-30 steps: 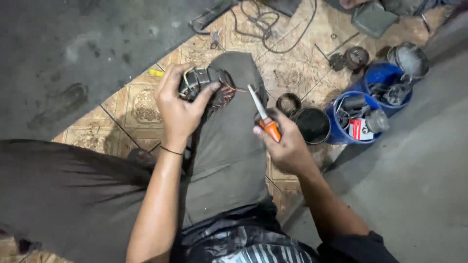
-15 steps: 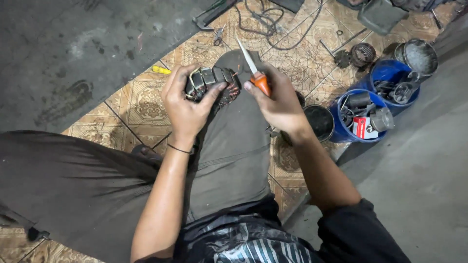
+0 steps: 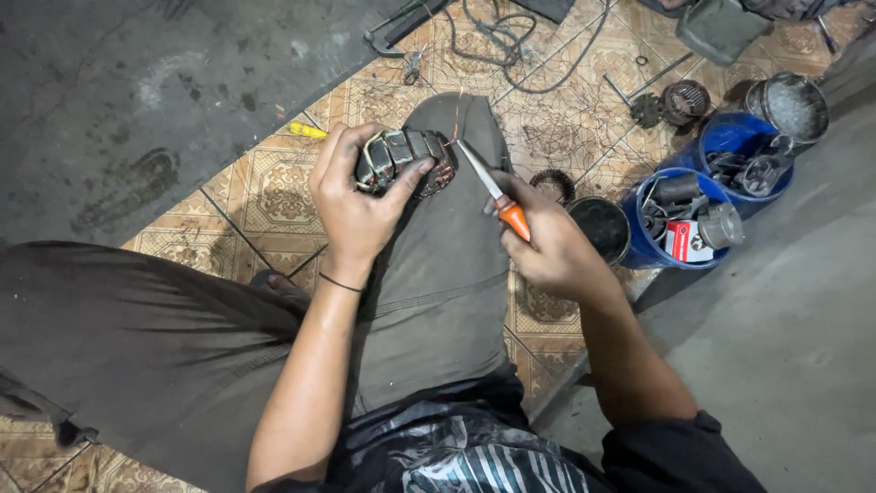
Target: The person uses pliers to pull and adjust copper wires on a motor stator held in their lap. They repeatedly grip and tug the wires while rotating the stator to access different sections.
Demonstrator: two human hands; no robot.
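Floor: patterned tile floor beside grey concrete; person seated, grey-trousered knee raised.
Motor stator: motor stator with copper windings, resting on the knee.
Left hand: left hand, fingers wrapped around the stator.
Right hand: right hand, fingers closed on an orange-handled screwdriver, tip at the windings.
Nearby: blue tubs of parts to the right, black cables ahead.

Soft, even, fairly dim light falls from above, with no harsh glare. Faint shadows pool beneath the forearms toward six o'clock. Focus stays sharp at the centre; wide-lens stretching bends the edges, especially at three and nine o'clock.
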